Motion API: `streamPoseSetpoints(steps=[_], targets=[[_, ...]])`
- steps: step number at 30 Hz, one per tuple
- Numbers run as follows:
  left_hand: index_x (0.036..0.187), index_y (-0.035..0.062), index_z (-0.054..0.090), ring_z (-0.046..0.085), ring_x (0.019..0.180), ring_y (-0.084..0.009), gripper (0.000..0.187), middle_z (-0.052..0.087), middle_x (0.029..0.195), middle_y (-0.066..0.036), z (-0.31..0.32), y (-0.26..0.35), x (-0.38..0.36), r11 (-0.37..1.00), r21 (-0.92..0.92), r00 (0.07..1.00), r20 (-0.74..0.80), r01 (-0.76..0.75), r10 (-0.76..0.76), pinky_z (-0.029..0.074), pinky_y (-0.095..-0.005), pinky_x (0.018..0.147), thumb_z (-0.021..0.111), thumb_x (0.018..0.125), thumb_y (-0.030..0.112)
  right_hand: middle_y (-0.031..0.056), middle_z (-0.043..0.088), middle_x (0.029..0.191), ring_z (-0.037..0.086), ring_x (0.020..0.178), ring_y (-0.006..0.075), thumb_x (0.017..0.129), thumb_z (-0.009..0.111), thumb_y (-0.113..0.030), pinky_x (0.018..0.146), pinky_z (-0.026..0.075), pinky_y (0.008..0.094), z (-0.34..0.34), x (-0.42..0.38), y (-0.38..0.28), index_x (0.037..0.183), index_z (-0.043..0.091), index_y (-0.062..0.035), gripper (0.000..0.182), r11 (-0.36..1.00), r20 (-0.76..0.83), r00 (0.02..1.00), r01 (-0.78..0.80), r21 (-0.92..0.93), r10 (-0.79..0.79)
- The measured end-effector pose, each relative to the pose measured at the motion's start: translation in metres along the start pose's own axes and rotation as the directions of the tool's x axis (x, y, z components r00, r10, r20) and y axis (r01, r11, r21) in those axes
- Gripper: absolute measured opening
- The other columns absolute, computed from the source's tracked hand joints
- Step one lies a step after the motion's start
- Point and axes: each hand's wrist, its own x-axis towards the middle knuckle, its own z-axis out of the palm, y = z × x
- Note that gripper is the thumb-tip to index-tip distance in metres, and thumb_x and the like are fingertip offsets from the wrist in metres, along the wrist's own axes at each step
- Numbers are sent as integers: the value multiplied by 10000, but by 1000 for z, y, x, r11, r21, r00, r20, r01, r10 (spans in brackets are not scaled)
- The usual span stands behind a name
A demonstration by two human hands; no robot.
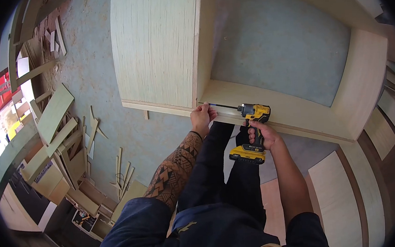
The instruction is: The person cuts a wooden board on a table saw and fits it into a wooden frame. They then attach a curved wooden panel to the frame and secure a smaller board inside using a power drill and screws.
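Observation:
A yellow and black cordless drill (255, 114) with a long thin bit points left, its bit tip close to the corner where a panel meets the cabinet's front edge. My right hand (264, 134) is wrapped round the drill's handle. At the bit's far end, my left hand (201, 118) pinches the bit or a small fastener near its tip; which one is too small to tell. The pale wooden cabinet (159, 47) lies on the floor, with a closed panel on the left and an open frame on the right.
Wood offcuts (57, 111) are heaped on the left, with thin strips (124, 173) below them. A box of small tools (84, 219) sits at the lower left. Large panels (340, 196) lie at the lower right. My legs (210, 169) are against the cabinet's near edge.

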Motion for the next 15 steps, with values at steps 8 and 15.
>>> streamPoseSetpoints(steps=[8, 15], targets=[[927, 50, 619, 661, 633, -153, 257, 658, 789, -59, 4, 8, -5, 999, 24, 1000, -5, -28, 28, 612, -293, 612, 643, 1063, 267, -5, 596, 728, 595, 632, 109, 995, 723, -241, 590, 547, 292, -2, 7, 0, 1244, 618, -39, 338, 997, -6, 999, -40, 64, 41], [915, 85, 642, 671, 703, -136, 243, 657, 800, -30, 19, 20, -1, 994, 76, 996, 36, -79, 76, 594, -297, 643, 654, 1059, 280, -2, 593, 707, 593, 613, 115, 989, 727, -244, 582, 543, 297, 5, 2, -3, 1230, 620, -42, 332, 995, -26, 999, 38, 93, -35]])
